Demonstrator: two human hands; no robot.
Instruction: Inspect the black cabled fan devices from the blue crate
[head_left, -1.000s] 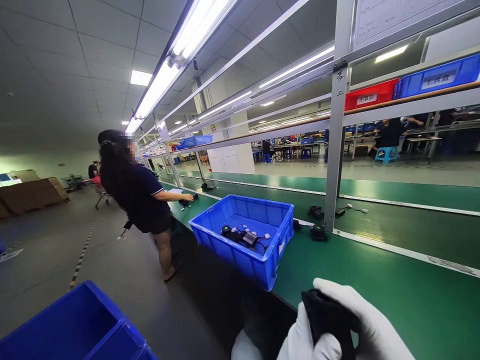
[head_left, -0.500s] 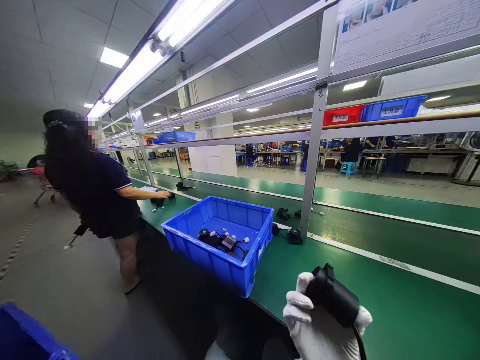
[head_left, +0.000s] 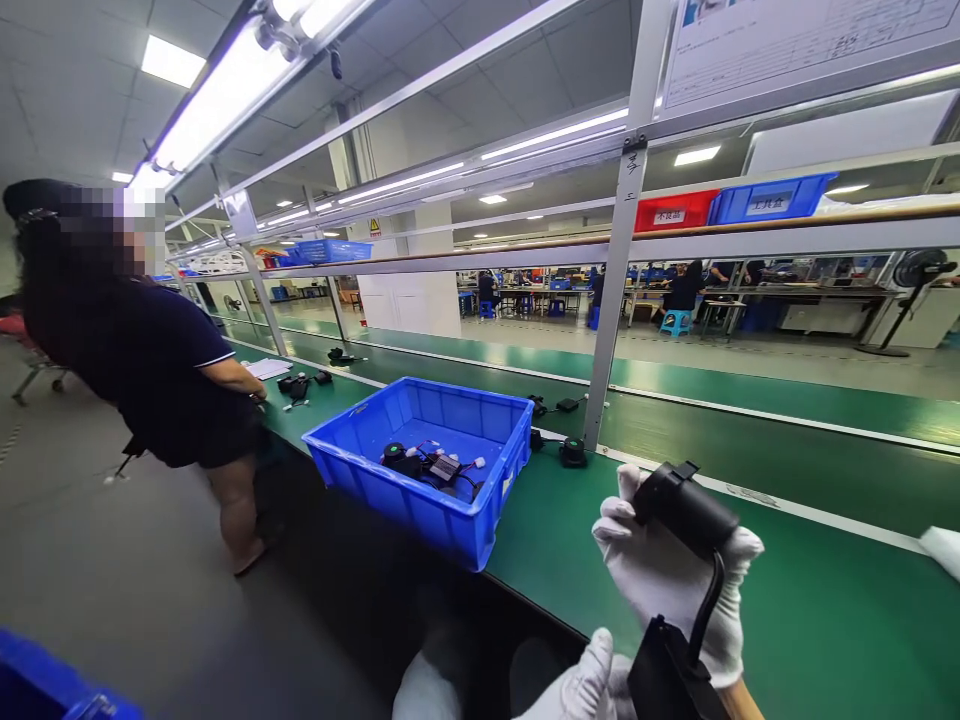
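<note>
Black cylinder [head_left: 690, 508] is up over the near side of the green bench [head_left: 840, 600], lying aslant in the upturned right hand [head_left: 667, 580], white-gloved; fingers clamped around it, tips showing at both ends. A thick black cord [head_left: 706, 610] runs from its lower end down to a black box [head_left: 667, 670], cut by the bottom edge of the view. Left hand [head_left: 574, 695], also gloved, is right beside the box, thumb raised; cannot tell whether its fingers grip. Left of the hands, a blue bin [head_left: 405, 508] sits at the bench edge, with black parts and white connectors [head_left: 444, 467] inside. Just past its right side, a round black part [head_left: 573, 453] lies near the foot of a metal post [head_left: 611, 330]. Farther left, a co-worker [head_left: 150, 350] in dark clothes stands, forearm reaching to the bench near papers [head_left: 268, 369] and more black parts [head_left: 296, 385].
</note>
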